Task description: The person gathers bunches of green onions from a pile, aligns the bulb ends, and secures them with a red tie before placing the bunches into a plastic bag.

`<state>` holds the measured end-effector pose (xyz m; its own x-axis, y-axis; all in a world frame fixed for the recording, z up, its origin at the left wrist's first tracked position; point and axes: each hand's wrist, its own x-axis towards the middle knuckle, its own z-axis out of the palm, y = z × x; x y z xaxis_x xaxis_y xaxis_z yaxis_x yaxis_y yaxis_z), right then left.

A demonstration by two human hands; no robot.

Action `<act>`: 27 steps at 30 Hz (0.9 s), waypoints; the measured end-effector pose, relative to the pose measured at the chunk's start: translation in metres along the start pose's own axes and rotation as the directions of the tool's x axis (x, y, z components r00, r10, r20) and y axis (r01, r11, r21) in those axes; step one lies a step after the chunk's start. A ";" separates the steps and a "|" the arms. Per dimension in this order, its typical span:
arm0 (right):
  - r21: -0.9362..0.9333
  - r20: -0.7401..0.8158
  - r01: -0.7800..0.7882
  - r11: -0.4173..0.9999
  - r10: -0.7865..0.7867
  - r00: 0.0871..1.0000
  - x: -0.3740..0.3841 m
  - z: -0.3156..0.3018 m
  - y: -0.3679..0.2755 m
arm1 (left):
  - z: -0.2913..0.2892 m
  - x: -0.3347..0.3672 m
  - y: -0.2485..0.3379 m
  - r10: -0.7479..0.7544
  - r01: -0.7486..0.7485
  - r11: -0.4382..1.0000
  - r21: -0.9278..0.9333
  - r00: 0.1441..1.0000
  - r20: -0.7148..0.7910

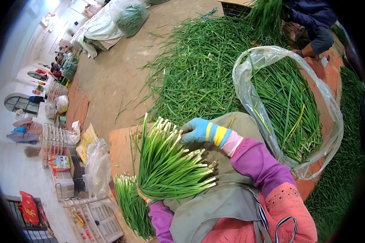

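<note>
A fanned bunch of green garlic chives (pixel 160 172) with white root ends lies across my lap, its white ends pointing up and to the right. My left hand (pixel 143 196) is closed around its lower left side, mostly hidden by the leaves. My right hand (pixel 196 131), in a blue glove with yellow bands, is at the upper white ends. Its fingers are curled together against the stems; the fingertips are partly hidden. Beneath the bunch is a grey-green apron (pixel 207 210). Another pile of chives (pixel 129 202) lies beside my left forearm.
Loose chives (pixel 198 69) cover the floor ahead. To the right stands an open clear plastic bag (pixel 241 87) with chives inside. A co-worker's sleeve (pixel 312 18) shows at the far right, near a raised bundle. White plastic crates (pixel 103 220) stand along the left.
</note>
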<state>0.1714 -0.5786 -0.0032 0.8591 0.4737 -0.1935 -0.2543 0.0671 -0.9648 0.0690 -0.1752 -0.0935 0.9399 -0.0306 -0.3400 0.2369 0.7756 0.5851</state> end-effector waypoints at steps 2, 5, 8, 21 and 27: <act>0.005 -0.090 0.091 0.996 -0.091 0.992 0.007 -0.001 0.010 | -0.009 0.000 0.004 -0.010 0.009 1.000 0.009 1.000 0.023; 0.288 -0.393 0.382 0.878 -0.255 0.883 0.004 -0.044 0.007 | -0.015 0.001 0.007 -0.014 0.013 0.999 0.044 0.999 0.029; 0.674 -0.667 0.563 0.479 0.066 0.742 0.017 -0.097 0.020 | -0.014 0.002 0.008 0.006 -0.004 0.999 0.037 0.999 -0.048; 0.175 -0.194 0.227 0.958 -0.192 0.962 0.051 -0.010 -0.002 | 0.011 0.003 0.019 0.096 -0.089 0.994 0.064 0.988 -0.122; 0.170 -0.066 0.248 0.954 -0.240 0.969 0.050 -0.017 -0.067 | 0.039 0.005 0.017 0.096 -0.091 0.995 0.049 0.988 -0.117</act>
<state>0.2392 -0.5740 0.0485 0.9223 0.3850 0.0324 -0.1050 0.3304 -0.9380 0.0868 -0.1868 -0.0567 0.9230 0.1186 -0.3661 0.1619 0.7435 0.6489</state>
